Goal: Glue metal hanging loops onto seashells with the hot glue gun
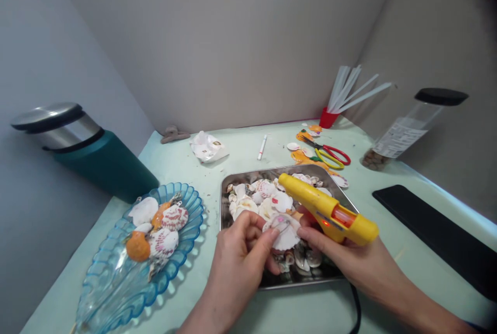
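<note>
A white scallop shell (286,238) is pinched between the thumb and fingers of my left hand (248,248), its inner side facing up with a pinkish spot near the hinge. My right hand (341,253) is wrapped around a yellow hot glue gun (326,207), whose small light glows red; its nozzle points to the upper left. The right thumb and fingertips also touch the shell's right edge. Beneath both hands lies a metal tray (229,173) full of shells (267,191), partly hidden by my hands. A black cord (355,308) runs down below my right hand.
On the left, a blue glass dish (190,230) carries several shells beside a teal bottle (112,163). Behind the tray are a crumpled wrapper (208,147) and a white marker (262,147). Scissors (330,155), a red cup of glue sticks (328,117), a jar (404,134) and a black strip (435,233) lie right.
</note>
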{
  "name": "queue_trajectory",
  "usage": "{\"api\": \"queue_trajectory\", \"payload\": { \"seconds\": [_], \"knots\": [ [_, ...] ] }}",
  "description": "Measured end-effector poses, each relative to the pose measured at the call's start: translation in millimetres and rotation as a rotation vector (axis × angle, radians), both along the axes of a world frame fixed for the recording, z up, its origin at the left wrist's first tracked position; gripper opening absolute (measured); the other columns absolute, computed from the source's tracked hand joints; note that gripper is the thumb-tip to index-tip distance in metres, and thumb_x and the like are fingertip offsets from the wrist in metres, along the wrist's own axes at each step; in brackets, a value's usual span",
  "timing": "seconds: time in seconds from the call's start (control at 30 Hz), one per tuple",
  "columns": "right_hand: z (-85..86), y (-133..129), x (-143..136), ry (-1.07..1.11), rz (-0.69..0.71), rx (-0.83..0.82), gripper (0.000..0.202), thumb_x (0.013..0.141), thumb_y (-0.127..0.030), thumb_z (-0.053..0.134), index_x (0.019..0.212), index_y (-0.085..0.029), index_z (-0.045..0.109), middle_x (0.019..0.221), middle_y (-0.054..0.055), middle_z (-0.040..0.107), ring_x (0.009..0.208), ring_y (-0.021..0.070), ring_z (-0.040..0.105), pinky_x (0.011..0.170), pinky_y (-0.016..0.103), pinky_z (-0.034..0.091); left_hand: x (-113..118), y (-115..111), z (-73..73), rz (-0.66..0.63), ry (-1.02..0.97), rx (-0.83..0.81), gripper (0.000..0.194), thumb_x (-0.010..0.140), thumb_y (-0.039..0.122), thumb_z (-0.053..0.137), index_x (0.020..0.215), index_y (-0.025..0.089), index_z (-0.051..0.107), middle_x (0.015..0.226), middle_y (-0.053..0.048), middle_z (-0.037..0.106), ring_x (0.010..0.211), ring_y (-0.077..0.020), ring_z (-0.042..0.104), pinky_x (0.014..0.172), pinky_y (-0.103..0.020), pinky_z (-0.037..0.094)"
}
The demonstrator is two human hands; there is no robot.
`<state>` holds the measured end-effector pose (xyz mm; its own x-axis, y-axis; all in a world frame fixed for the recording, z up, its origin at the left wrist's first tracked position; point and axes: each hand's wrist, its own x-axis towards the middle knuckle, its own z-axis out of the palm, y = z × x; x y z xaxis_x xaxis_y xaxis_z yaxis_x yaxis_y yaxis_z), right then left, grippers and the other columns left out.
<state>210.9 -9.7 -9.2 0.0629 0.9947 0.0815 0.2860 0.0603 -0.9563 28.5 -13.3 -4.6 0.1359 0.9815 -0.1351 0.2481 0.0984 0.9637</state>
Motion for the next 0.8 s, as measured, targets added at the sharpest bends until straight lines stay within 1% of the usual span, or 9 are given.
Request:
{"api": "queue_trajectory", "payload": {
  "seconds": [0.1, 0.23, 0.33, 0.43, 0.5, 0.6, 0.7, 0.8],
  "knots": [
    [1.1, 0.2, -1.1, 0.024, -0.030, -0.003, 0.031, 0.067, -0.044, 0.077, 0.083, -0.019, 0.071, 0.082, 0.006, 0.075, 0.073, 0.0230, 0.071, 0.065, 0.028, 0.060, -0.7, -0.6, -2.2, -0.004, -0.013, -0.028, 0.018, 0.083, 0.036, 0.058, 0.080, 0.020, 0.048, 0.052, 0.005, 0.061, 0.038, -0.0104, 0.058, 0.041, -0.017, 0.036],
    [1.6, 0.5, -2.3, 0.046, -0.033, -0.017, 0.033, 0.067, -0.046, 0.077, 0.083, -0.018, 0.071, 0.081, 0.006, 0.075, 0.071, 0.0224, 0.071, 0.065, 0.028, 0.060, -0.1, -0.1, -2.6, -0.022, 0.036, -0.039, 0.021, 0.083, 0.040, 0.057, 0.081, 0.020, 0.052, 0.051, 0.006, 0.058, 0.031, -0.0087, 0.051, 0.033, -0.016, 0.032],
    [1.8, 0.0, -2.8, 0.058, -0.041, -0.014, 0.034, 0.067, -0.046, 0.077, 0.084, -0.017, 0.071, 0.080, 0.006, 0.075, 0.071, 0.0224, 0.071, 0.066, 0.029, 0.061, 0.3, 0.5, -2.5, -0.002, 0.100, -0.025, 0.022, 0.082, 0.041, 0.058, 0.080, 0.019, 0.056, 0.047, 0.006, 0.055, 0.029, -0.0069, 0.045, 0.031, -0.015, 0.029],
    [2.4, -1.1, -3.4, 0.069, -0.049, -0.010, 0.035, 0.065, -0.046, 0.078, 0.084, -0.017, 0.071, 0.080, 0.006, 0.075, 0.072, 0.0229, 0.071, 0.068, 0.029, 0.061, 0.2, 0.6, -2.5, 0.035, 0.095, -0.035, 0.022, 0.080, 0.040, 0.060, 0.082, 0.018, 0.060, 0.046, 0.006, 0.053, 0.029, -0.0064, 0.043, 0.031, -0.015, 0.029],
    [3.0, -1.7, -3.8, 0.073, -0.060, -0.015, 0.036, 0.065, -0.047, 0.078, 0.084, -0.017, 0.071, 0.080, 0.006, 0.075, 0.072, 0.0231, 0.071, 0.068, 0.029, 0.061, -0.1, 0.8, -2.4, 0.050, 0.057, -0.056, 0.023, 0.079, 0.039, 0.062, 0.088, 0.018, 0.061, 0.048, 0.006, 0.055, 0.029, -0.0064, 0.044, 0.031, -0.016, 0.029],
    [3.9, -2.0, -4.3, 0.069, -0.084, -0.024, 0.036, 0.065, -0.047, 0.078, 0.083, -0.017, 0.071, 0.079, 0.007, 0.075, 0.071, 0.0231, 0.071, 0.065, 0.029, 0.061, -0.6, 2.2, -1.7, 0.025, -0.035, -0.088, 0.026, 0.079, 0.036, 0.062, 0.097, 0.017, 0.060, 0.055, 0.005, 0.060, 0.031, -0.0065, 0.048, 0.035, -0.016, 0.034],
    [4.4, -1.7, -4.5, 0.060, -0.087, -0.025, 0.035, 0.066, -0.046, 0.078, 0.083, -0.016, 0.072, 0.079, 0.007, 0.075, 0.070, 0.0227, 0.071, 0.065, 0.029, 0.061, -0.5, 3.9, -0.5, 0.018, -0.087, -0.107, 0.026, 0.079, 0.033, 0.062, 0.098, 0.017, 0.061, 0.058, 0.004, 0.063, 0.033, -0.0069, 0.052, 0.038, -0.016, 0.038],
    [4.6, -1.3, -4.4, 0.054, -0.078, -0.027, 0.034, 0.068, -0.045, 0.076, 0.085, -0.016, 0.072, 0.081, 0.007, 0.075, 0.072, 0.0228, 0.071, 0.067, 0.029, 0.061, -0.3, 3.3, 0.8, 0.051, -0.064, -0.088, 0.026, 0.079, 0.034, 0.061, 0.099, 0.016, 0.060, 0.057, 0.004, 0.063, 0.033, -0.0073, 0.052, 0.038, -0.016, 0.037]
  ]
}}
